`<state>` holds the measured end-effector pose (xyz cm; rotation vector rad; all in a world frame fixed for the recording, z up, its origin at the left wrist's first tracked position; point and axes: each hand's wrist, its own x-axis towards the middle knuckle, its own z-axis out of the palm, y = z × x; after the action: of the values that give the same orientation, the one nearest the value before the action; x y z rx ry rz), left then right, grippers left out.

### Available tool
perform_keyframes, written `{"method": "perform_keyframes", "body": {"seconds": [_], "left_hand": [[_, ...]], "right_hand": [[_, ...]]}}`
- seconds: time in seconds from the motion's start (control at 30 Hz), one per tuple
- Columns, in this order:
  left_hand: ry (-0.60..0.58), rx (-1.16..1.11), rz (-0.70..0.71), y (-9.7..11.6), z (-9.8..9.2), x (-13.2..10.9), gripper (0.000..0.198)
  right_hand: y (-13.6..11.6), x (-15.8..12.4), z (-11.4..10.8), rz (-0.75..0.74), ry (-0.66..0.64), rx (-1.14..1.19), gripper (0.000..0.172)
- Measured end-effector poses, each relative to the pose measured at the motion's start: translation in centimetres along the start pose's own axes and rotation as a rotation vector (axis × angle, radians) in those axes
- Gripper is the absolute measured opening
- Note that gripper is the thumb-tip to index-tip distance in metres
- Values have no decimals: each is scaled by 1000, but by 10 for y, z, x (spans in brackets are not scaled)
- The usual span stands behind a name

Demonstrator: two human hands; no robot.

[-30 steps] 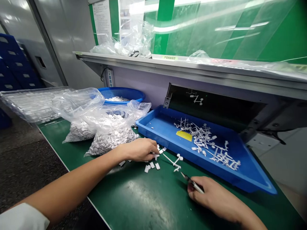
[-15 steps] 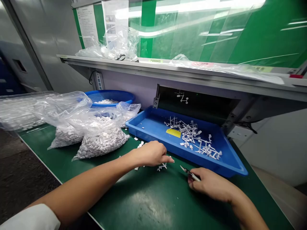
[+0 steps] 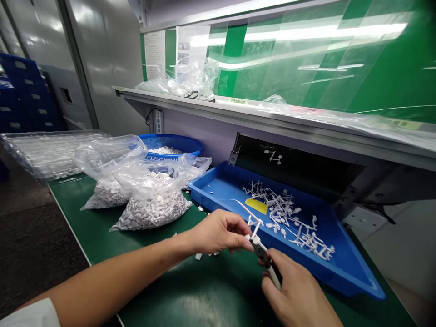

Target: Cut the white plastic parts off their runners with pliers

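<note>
My left hand (image 3: 221, 231) pinches a white plastic moulded runner (image 3: 252, 222) with branching arms, holding it up over the green mat near the tray's front rim. My right hand (image 3: 293, 290) grips a pair of small side cutters (image 3: 264, 256) with pale handles. Their dark jaws sit at the lower end of the runner and seem to touch it, though the exact contact is hard to see. A few small white cut pieces (image 3: 204, 255) lie on the mat below my left hand.
A blue plastic tray (image 3: 218, 188) holds a heap of white runners (image 3: 286, 222) and a yellow label (image 3: 256, 205). Left of it sit bulging clear bags of white parts (image 3: 150, 211) and a blue basket (image 3: 173, 143). A metal shelf (image 3: 238, 109) runs above.
My left hand has lifted the white runner off the mat. My right hand has raised the cutters and brought their jaws to it. The view has shifted slightly.
</note>
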<state>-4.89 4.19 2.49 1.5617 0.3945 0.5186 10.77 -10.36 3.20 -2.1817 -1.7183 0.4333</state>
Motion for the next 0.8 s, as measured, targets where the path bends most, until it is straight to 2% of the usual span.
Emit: {"method": "perform_keyframes", "body": {"seconds": [0.17, 0.3, 0.53, 0.67, 0.8], "left_hand": [[-21, 21, 38, -5, 2, -3, 31], [-24, 78, 45, -8, 1, -4, 30], [-37, 36, -1, -16, 2, -3, 37], [-51, 102, 22, -18, 2, -3, 36], [-47, 261, 131, -21, 0, -2, 28]], "right_hand": [[9, 6, 12, 9, 15, -26, 16], [15, 11, 18, 14, -10, -51, 14], [14, 14, 18, -66, -67, 5, 26], [19, 14, 20, -110, -49, -35, 18], [27, 16, 24, -92, -53, -29, 16]]}}
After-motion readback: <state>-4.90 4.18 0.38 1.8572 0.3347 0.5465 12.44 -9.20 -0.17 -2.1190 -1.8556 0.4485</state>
